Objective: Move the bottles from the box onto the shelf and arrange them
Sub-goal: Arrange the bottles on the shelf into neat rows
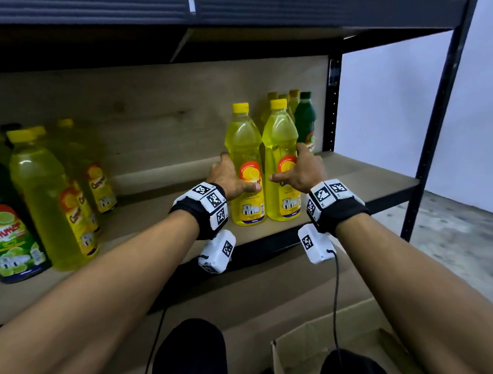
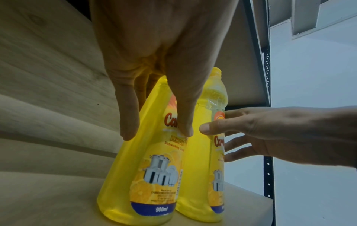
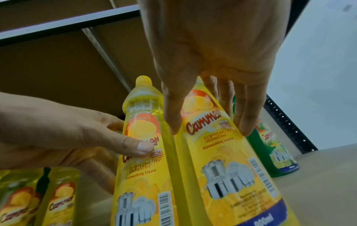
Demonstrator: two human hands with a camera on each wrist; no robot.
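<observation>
Two yellow lemon dish-liquid bottles stand upright and touching on the shelf board (image 1: 366, 181). My left hand (image 1: 239, 171) holds the left bottle (image 1: 243, 141): the thumb presses its front label and the fingers reach round its left side. My left hand (image 3: 125, 137) and its thumb on that left bottle (image 3: 142, 175) also show in the right wrist view. My right hand (image 1: 286, 164) is spread about the right bottle (image 1: 279, 134), thumb in front, fingers straight along its right side. In the left wrist view, right hand (image 2: 216, 137) has fingers fanned apart beside the right bottle (image 2: 199, 152).
A green bottle (image 1: 306, 119) and more yellow bottles (image 1: 281, 100) stand behind the pair at the shelf's right end. Several yellow and green bottles (image 1: 42, 195) crowd the left. A black upright (image 1: 434, 122) bounds the shelf. The cardboard box (image 1: 317, 342) sits open below.
</observation>
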